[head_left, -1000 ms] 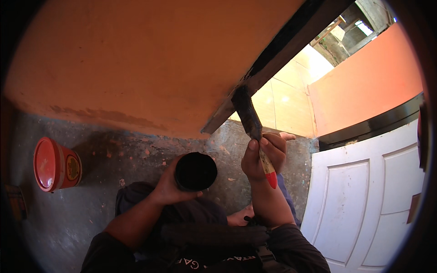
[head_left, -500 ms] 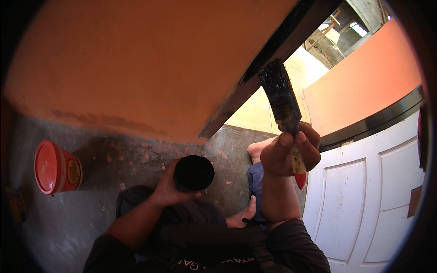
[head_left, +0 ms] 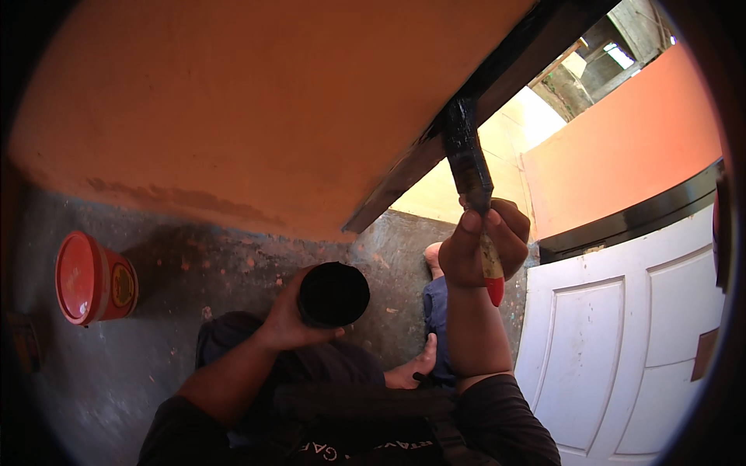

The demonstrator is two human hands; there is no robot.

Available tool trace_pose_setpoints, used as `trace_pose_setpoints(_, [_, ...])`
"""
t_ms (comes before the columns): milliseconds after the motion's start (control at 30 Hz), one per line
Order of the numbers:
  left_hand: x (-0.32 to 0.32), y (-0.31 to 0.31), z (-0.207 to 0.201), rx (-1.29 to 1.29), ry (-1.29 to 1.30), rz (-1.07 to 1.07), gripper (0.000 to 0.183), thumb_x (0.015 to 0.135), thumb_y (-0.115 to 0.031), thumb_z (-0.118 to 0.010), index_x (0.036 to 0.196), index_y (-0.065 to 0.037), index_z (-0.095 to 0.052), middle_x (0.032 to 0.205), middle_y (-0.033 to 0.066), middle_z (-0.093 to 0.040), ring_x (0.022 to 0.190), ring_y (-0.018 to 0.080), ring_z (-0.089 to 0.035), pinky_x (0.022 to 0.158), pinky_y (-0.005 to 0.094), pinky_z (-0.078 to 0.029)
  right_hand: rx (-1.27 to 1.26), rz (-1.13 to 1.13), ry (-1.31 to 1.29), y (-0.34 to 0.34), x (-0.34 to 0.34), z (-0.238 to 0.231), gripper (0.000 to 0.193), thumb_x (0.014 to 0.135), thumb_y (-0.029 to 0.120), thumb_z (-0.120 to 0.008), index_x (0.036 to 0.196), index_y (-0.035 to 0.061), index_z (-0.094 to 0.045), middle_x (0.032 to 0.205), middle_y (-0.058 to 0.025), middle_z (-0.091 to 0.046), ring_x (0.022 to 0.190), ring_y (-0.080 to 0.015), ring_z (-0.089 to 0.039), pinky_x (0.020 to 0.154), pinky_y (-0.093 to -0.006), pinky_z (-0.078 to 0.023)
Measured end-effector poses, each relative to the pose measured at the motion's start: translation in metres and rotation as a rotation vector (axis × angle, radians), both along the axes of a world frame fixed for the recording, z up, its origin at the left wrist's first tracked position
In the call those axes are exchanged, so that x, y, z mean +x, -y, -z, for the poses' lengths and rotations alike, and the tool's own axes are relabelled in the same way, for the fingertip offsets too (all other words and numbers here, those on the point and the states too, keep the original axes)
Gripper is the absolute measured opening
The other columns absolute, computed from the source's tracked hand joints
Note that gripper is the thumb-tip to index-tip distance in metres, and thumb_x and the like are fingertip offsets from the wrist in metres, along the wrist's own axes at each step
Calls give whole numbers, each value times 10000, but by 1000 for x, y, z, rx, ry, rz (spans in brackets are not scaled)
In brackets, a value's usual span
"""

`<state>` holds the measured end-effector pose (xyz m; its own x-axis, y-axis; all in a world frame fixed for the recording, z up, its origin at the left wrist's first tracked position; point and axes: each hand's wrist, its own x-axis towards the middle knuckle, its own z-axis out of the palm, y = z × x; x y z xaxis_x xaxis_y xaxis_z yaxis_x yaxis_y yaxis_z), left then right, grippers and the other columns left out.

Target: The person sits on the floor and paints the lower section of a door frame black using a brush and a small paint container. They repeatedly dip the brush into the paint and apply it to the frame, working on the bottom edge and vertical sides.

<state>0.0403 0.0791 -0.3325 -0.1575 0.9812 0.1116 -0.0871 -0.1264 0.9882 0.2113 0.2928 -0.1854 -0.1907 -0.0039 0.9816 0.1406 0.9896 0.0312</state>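
My right hand [head_left: 486,245] is closed round the lower part of a paintbrush [head_left: 468,159], whose handle ends in a red tip. Black paint covers its bristles, which touch the dark door frame [head_left: 416,167] beside the orange wall. The upper stretch of that frame looks wet and black, the lower stretch duller brown. Down to the left, my left hand [head_left: 291,318] wraps round the side of a round container of black paint [head_left: 334,295], held upright above my lap. How full it is I cannot tell.
A red lidded bucket [head_left: 81,278] stands on the grey, paint-specked floor [head_left: 175,342] at the left. The orange wall [head_left: 233,109] rises in front. A white panelled door [head_left: 598,334] is at the right. My bare foot [head_left: 416,369] rests near the middle.
My right hand has shifted slightly left and up, and the brush has turned more edge-on against the frame. My left hand and the paint container have hardly moved.
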Motion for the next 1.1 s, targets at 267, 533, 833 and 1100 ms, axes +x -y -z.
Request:
trace_pose_setpoints(267, [0,0,-2,-20,2,3,1050,614,-131,-971,1483,-15,-394,1393,151,-558,1341,254,-525,1129,421,-418,-4,84,114,10,0,11,253,989,57,-633,1191,54,-482,1016,-170,-566,758,-222,-648,631,-314,-532])
trace_pose_setpoints(533, [0,1,0,-46,-41,-2,1070,607,-150,-981,1486,-14,-386,1394,157,-555,1343,260,-524,1130,423,-420,-102,203,68,16,1,35,371,910,66,-723,1220,174,-550,970,-13,-654,762,-153,-659,1049,-756,-217])
trace_pose_setpoints(833, [0,1,-1,-50,-28,6,1069,609,-148,-979,1488,-15,-385,1393,158,-554,1345,264,-523,1128,424,-422,-127,68,143,23,-1,39,324,917,-26,-681,1166,89,-510,1000,-138,-591,736,-213,-622,682,-332,-504])
trace_pose_setpoints(1100, [1,2,-3,-55,-24,-6,1078,607,-152,-983,1491,-15,-380,1403,159,-545,1354,269,-516,1132,429,-420,-76,36,110,23,-3,46,400,837,-93,-734,1180,40,-575,948,-133,-626,719,-212,-610,592,-316,-496])
